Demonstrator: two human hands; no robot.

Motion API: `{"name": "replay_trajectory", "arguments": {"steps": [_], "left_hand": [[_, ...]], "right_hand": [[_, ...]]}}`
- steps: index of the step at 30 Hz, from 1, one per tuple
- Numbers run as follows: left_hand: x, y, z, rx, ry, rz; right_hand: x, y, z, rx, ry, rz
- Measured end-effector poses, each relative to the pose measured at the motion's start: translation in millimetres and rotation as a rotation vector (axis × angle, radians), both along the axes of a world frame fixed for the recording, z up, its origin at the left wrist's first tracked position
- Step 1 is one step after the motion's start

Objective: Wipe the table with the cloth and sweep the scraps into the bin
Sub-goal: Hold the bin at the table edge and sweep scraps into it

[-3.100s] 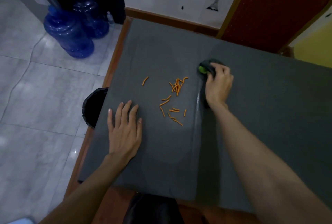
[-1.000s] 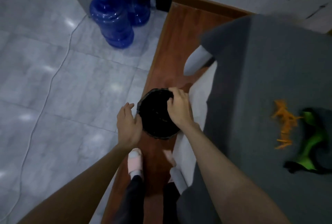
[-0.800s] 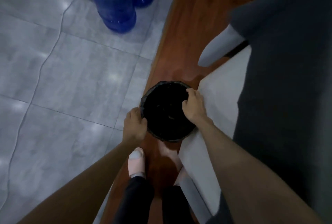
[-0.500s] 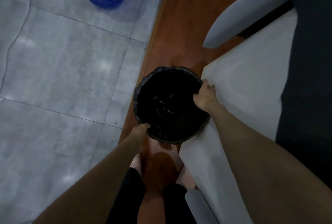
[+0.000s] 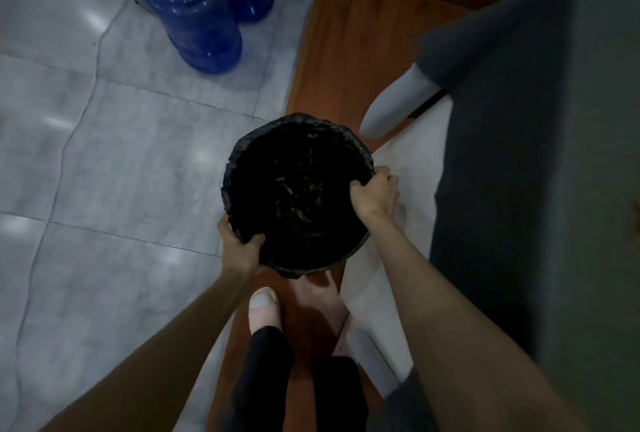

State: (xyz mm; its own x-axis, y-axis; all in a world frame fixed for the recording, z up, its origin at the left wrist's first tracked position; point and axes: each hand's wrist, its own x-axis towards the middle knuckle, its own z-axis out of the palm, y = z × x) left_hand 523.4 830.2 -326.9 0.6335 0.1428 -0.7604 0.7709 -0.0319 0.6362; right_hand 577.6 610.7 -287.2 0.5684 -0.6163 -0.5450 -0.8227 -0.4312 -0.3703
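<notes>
A round bin (image 5: 256,140) lined with a black bag is held in front of me, above the floor, just left of the table. My left hand (image 5: 240,249) grips its near-left rim. My right hand (image 5: 375,194) grips its right rim, next to the table's side. The table (image 5: 540,161) with its dark grey cover fills the right of the view. A sliver of orange scraps (image 5: 636,220) shows at the right edge of the view, on the tabletop. The cloth is out of view.
Two blue water jugs (image 5: 194,15) stand on the tiled floor at the top left. A wooden strip (image 5: 346,50) runs along the table's side. A white table leg (image 5: 394,105) slants down behind the bin. My feet (image 5: 265,310) stand below the bin.
Both hands left the tabletop and took hold of the bin beside the table. The bin now looks larger and closer, and the view has tilted up so that the tabletop shows again.
</notes>
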Motion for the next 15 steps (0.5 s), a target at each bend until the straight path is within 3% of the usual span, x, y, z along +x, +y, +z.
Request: {"name": "replay_trajectory", "arguments": {"steps": [5, 11, 15], "left_hand": [[-9, 10, 104, 0.020, -0.082, -0.094], [-27, 10, 175, -0.005, -0.124, -0.041], [-36, 0, 194, 0.002, -0.136, -0.024]], "right_hand": [[-12, 8, 108, 0.028, -0.091, -0.006], [-30, 0, 192, 0.109, -0.127, 0.026], [-62, -24, 231, 0.032, -0.383, 0.123]]}}
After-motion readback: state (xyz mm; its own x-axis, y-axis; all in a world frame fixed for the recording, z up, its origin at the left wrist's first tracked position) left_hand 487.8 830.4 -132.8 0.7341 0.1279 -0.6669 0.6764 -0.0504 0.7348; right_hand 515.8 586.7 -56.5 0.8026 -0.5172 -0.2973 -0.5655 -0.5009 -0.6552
